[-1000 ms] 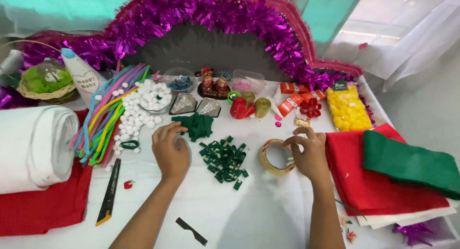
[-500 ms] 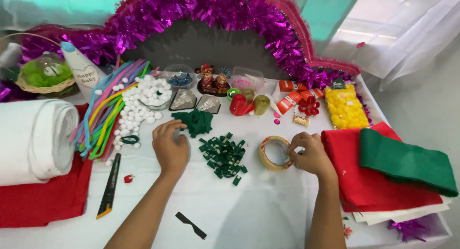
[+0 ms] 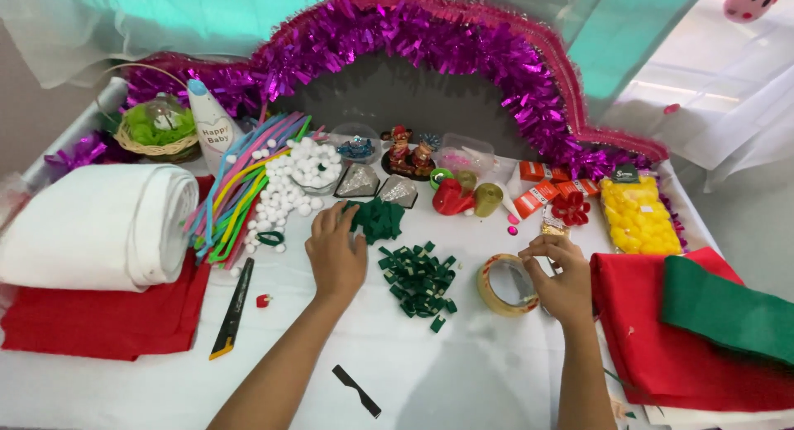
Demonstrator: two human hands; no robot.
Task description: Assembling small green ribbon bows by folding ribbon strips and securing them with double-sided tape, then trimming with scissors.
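Observation:
My left hand (image 3: 335, 252) rests on the white table with its fingertips touching a crumpled clump of dark green felt (image 3: 378, 218). Just right of that hand lies a pile of several small folded green felt pieces (image 3: 418, 277). My right hand (image 3: 558, 281) holds the edge of a roll of clear tape (image 3: 504, 285) that stands on the table, fingers pinched at its far side.
A white felt roll (image 3: 99, 227) lies on red felt (image 3: 99, 322) at left. Coloured pipe cleaners (image 3: 236, 186), white pompoms (image 3: 302, 182), a utility knife (image 3: 233, 310) and a black strip (image 3: 357, 391) are nearby. Red felt (image 3: 653, 331) and green felt (image 3: 728, 310) are stacked at right; magenta tinsel (image 3: 447, 41) arches behind.
My right hand has lowered from above the tape roll onto its side. My left hand shifted slightly right toward the green felt clump.

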